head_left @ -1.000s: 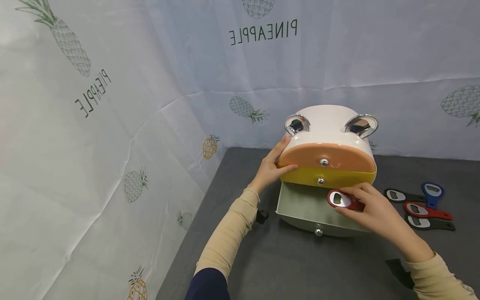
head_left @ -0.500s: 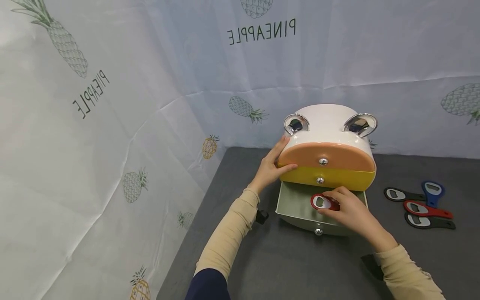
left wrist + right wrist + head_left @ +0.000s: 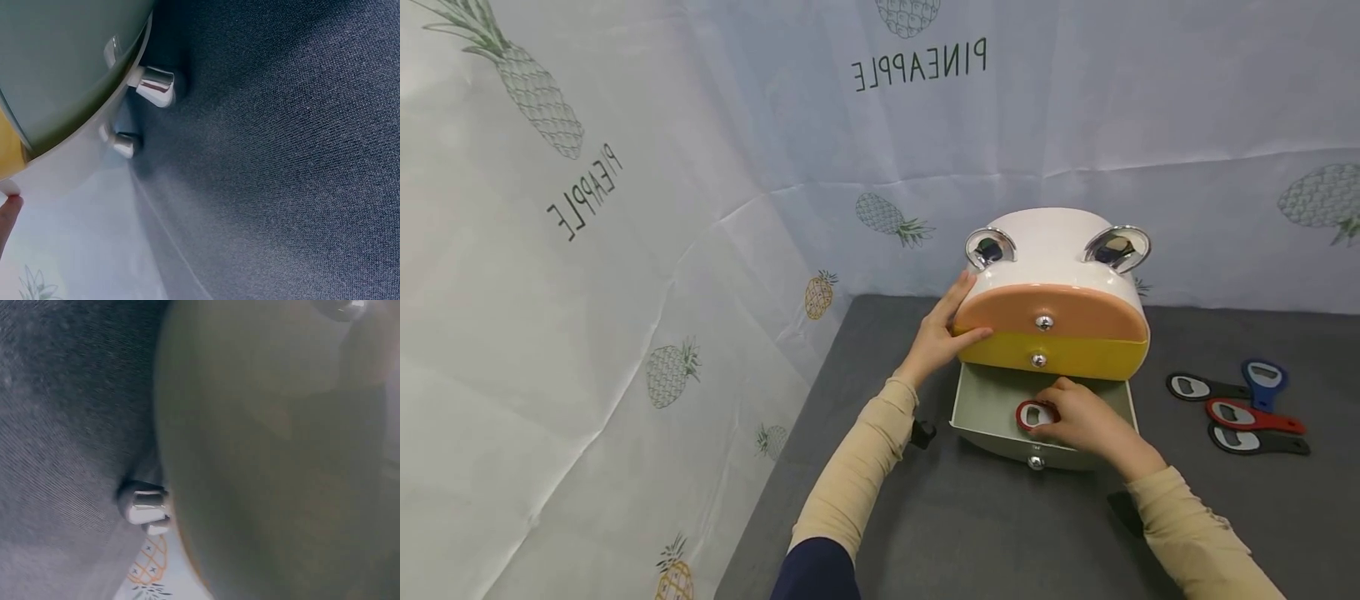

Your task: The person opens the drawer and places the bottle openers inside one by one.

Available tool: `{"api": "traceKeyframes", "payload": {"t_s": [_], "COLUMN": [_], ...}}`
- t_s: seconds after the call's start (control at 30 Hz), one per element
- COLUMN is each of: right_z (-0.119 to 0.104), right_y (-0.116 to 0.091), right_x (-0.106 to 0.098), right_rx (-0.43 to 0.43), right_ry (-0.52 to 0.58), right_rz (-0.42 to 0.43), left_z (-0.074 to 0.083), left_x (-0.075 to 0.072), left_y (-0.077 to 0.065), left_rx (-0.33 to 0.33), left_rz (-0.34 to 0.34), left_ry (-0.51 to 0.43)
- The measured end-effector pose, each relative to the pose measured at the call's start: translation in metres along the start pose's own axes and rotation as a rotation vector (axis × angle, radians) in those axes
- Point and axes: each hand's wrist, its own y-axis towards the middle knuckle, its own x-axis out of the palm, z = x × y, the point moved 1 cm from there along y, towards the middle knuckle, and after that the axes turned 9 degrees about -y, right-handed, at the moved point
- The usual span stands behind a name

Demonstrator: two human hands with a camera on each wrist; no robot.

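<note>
In the head view my right hand (image 3: pixel 1085 422) pinches a red bottle opener (image 3: pixel 1026 416) low inside the pulled-out green drawer (image 3: pixel 988 398). The opener's round metal end points left; its handle is hidden by the fingers. My left hand (image 3: pixel 934 337) rests against the left side of the white drawer cabinet (image 3: pixel 1051 242), thumb across the front by the yellow drawer (image 3: pixel 1000 352). One left fingertip (image 3: pixel 9 209) touches the cabinet's side in the left wrist view. The right wrist view is filled by the green drawer's front (image 3: pixel 269 456); the right hand does not show there.
Right of the cabinet lie several more bottle openers: a blue one (image 3: pixel 1264 379), a red one (image 3: pixel 1255 417) and black ones (image 3: pixel 1262 442). The orange top drawer (image 3: pixel 1000 310) is closed. A printed curtain (image 3: pixel 805 100) hangs behind and left of the grey table (image 3: pixel 970 533).
My right hand has carried the red bottle opener leftward and down into the green drawer. The left hand has kept its place on the cabinet.
</note>
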Motion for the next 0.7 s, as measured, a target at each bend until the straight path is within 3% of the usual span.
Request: {"api": "traceKeyframes", "payload": {"t_s": [0.2,0.57,0.7], "right_z": [0.001,0.010,0.013], "right_y": [0.000,0.003,0.000], "right_x": [0.007,0.010,0.007], "right_rx": [-0.005,-0.103,-0.090], "right_ry": [0.021,-0.041,-0.062], "right_rz": [-0.063,-0.033,-0.036], "left_z": [-0.002,-0.002,-0.003], "left_x": [0.000,-0.001,-0.001], "left_y": [-0.001,0.001,0.001], "left_rx": [-0.004,-0.001,0.001], "left_rz": [-0.004,0.005,0.012], "left_ry": [0.009,0.022,0.026]}}
